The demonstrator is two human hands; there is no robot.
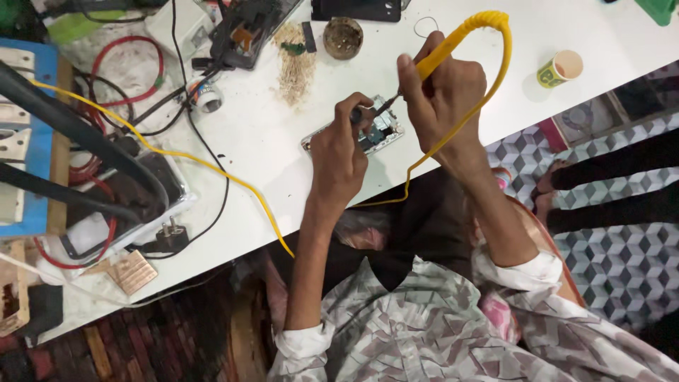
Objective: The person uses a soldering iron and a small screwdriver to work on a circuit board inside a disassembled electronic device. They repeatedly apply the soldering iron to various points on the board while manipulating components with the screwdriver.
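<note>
An opened phone point(385, 134) lies on the white table point(283, 141) with its circuit board showing. My left hand point(339, 155) rests on it, fingers pinched around a small dark tool at the board. My right hand point(442, 92) grips a soldering iron with a yellow handle point(442, 53), its dark tip touching the phone's board beside my left fingers. The iron's yellow cord point(503, 49) loops over my right wrist, runs along the table edge and away to the left.
A round dark tin point(343, 37), a pile of pale shavings point(296, 67) and a paper cup point(559, 69) sit on the table. Red and black cables, a black plug point(171, 237) and a tray of parts point(127, 205) crowd the left. Another person's feet point(548, 187) stand at right.
</note>
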